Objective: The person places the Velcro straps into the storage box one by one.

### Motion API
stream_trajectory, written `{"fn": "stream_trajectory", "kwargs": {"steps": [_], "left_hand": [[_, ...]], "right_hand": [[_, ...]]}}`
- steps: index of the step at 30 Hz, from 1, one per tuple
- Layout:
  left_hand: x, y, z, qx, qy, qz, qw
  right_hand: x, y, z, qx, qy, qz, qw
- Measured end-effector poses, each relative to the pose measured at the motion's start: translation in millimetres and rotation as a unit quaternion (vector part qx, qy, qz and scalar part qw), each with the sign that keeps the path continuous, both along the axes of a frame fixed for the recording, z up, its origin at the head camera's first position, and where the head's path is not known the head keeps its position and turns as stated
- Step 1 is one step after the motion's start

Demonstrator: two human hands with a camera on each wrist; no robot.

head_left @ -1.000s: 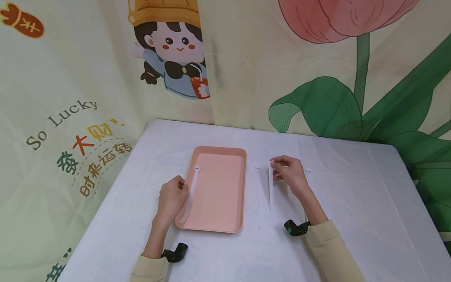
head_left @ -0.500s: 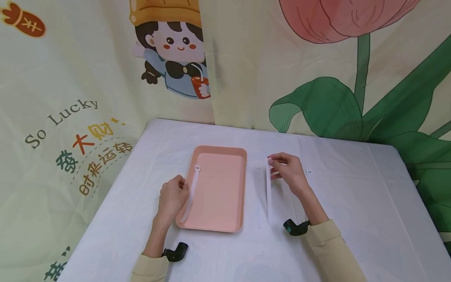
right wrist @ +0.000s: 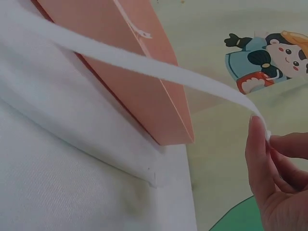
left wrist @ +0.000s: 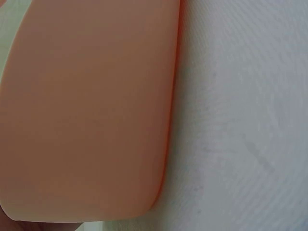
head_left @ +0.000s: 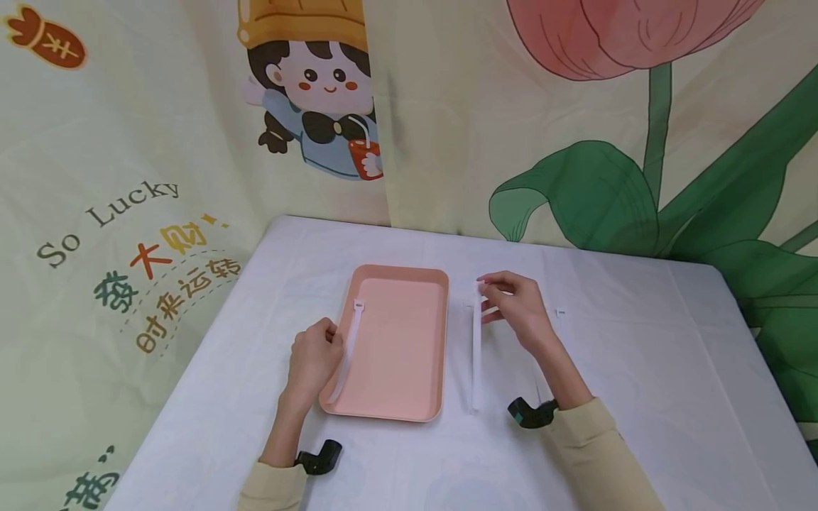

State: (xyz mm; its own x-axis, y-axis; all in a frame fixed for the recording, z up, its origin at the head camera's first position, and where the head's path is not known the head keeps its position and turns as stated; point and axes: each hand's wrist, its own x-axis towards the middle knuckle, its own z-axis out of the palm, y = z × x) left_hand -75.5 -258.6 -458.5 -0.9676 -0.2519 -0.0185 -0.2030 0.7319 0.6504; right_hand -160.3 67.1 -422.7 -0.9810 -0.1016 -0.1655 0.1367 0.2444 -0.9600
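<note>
My left hand [head_left: 313, 357] grips the left rim of a shallow pink tray [head_left: 399, 341]; in the left wrist view the tray's side wall [left wrist: 91, 110] hides most of that hand. Inside the tray, along its left side, lies a white cable tie [head_left: 349, 348]. Right of the tray, my right hand [head_left: 516, 305] pinches another white cable tie [head_left: 476, 348] by its head end between thumb and fingertips. Its strap hangs toward the table's front and bows in the right wrist view. Below it, a further cable tie [right wrist: 72, 140] lies flat on the table.
Another cable tie's head [head_left: 561, 312] shows on the white tablecloth [head_left: 652, 355] beyond my right wrist, its strap partly hidden by the arm. A printed curtain [head_left: 434, 142] stands behind the table's far edge. Black wrist cameras [head_left: 322, 458] sit on both wrists.
My right hand has moved left toward the tray and slightly farther back, carrying the pinched cable tie over the one lying on the table. My left hand stays at the tray rim.
</note>
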Motion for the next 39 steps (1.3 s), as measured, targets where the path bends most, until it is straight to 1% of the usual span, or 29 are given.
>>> {"fn": "stream_trajectory", "kwargs": {"steps": [10,19,31,39], "left_hand": [[1.3,-0.2,0.1,0.005,-0.001,-0.002,1.0000],[0.8,-0.1,0.0,0.002,-0.006,0.003,1.0000],[-0.6,0.2,-1.2,0.002,-0.001,0.001,1.0000],[-1.0,0.2,-1.9,0.004,-0.009,0.007,0.9999]], "right_hand": [[2.4,-13.4,9.1,-0.023,0.016,0.005,1.000],[2.3,-26.7,12.1,-0.040,0.022,0.008,0.999],[-2.1,-44.3,8.4,-0.073,0.018,0.017,0.997],[-4.0,-60.0,5.3,-0.100,0.015,0.026,0.994]]}}
